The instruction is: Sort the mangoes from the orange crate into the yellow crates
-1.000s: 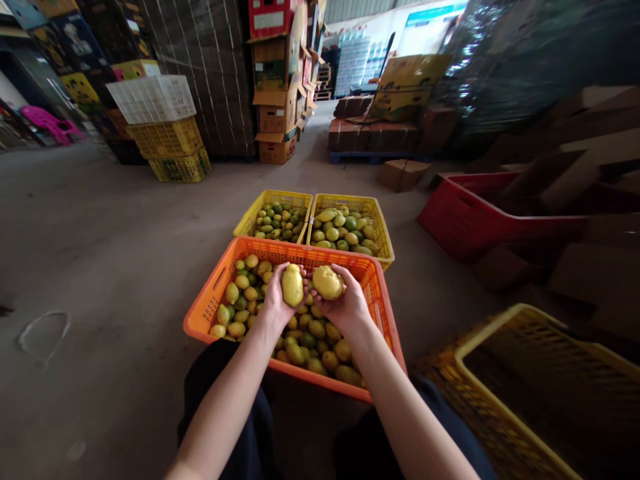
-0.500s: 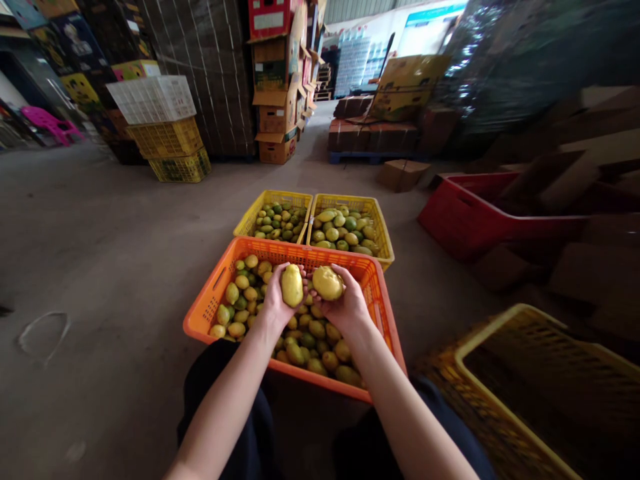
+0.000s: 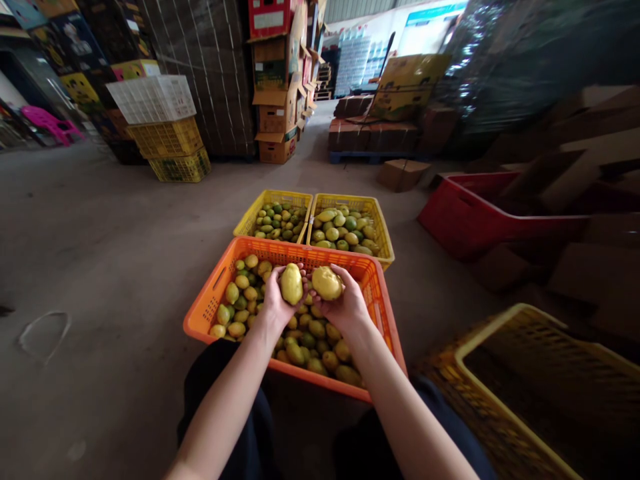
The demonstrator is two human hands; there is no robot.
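My left hand (image 3: 276,297) cradles an oblong yellow fruit (image 3: 291,284), its fingers curled round it. Beside it, my right hand (image 3: 347,303) holds a rounder, lumpy yellow fruit (image 3: 327,283). Both hands are above an orange crate (image 3: 384,313) of yellow and green fruit, with their fingertips close together. Against the far side of this crate are two yellow crates side by side, the left one (image 3: 246,217) with smaller green and yellow fruit, the right one (image 3: 385,237) with larger fruit. My forearms hide part of the fruit in the orange crate.
A yellow crate (image 3: 470,340) stands at the lower right, near my knee. Behind it is a red crate (image 3: 445,217) with cardboard. Stacked white (image 3: 155,100) and yellow crates (image 3: 173,139) are at the back left. Cardboard boxes (image 3: 275,120) and a loaded blue pallet (image 3: 355,158) are farther back.
The fruit in my left hand has turned slightly, and a dark spot on its lower part no longer shows. Both hands keep nearly the same place.
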